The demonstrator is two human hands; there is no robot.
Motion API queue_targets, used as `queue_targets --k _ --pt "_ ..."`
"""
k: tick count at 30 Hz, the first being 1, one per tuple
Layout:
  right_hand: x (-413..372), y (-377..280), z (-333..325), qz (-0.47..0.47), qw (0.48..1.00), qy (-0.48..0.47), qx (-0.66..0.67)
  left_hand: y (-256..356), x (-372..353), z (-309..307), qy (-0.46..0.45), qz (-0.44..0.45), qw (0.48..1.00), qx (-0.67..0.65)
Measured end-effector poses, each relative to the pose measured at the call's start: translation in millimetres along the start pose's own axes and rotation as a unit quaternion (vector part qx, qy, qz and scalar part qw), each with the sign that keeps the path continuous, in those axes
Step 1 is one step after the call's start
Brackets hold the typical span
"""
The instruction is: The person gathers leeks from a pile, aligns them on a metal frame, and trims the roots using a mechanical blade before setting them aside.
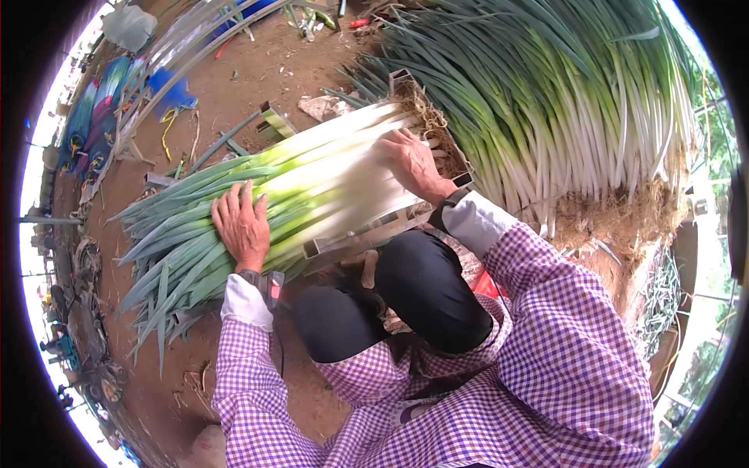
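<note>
A thick bundle of long green onions [312, 183] lies across a metal frame [373, 233] in front of my knees. Its leaves point left, and the white stalks end in roots against the frame's upright end at right. My left hand [243, 225] rests on the green leaves, fingers spread. Over the white stalks near the root end, my right hand [415, 165] lies with its fingers extended and slightly bent. Neither hand is wrapped around a stalk.
A large heap of green onions [546, 117] lies to the right, roots toward me. Blue plastic [169, 91] and pale slats [148, 97] are at upper left. Onion scraps [312, 22] litter the dirt floor [257, 70]. My black-covered knees [429, 288] sit close to the frame.
</note>
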State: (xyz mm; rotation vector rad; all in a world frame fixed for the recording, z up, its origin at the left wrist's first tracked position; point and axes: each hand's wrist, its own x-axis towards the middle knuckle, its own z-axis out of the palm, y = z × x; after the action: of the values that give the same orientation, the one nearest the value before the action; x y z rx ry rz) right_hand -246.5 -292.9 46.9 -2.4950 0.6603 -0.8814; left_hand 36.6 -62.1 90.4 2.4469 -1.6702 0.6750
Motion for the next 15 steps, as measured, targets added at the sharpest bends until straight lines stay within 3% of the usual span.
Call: queue_targets --k 1,6,9,15 --pt "2 3 0 -0.006 1.000 0.014 0.005 -1 0 0 -0.006 -0.002 1.000 0.002" --pt "18 11 -17 0.038 0.993 -0.115 -0.012 0 0 1 -0.014 -0.006 1.000 0.006" --pt "41 16 -18 0.083 0.965 -0.247 -0.027 -1 -1 2 -0.008 -0.003 1.000 0.010" --pt "67 29 -9 0.088 0.928 -0.363 0.008 -1 -2 0 -0.001 -0.002 1.000 -0.003"
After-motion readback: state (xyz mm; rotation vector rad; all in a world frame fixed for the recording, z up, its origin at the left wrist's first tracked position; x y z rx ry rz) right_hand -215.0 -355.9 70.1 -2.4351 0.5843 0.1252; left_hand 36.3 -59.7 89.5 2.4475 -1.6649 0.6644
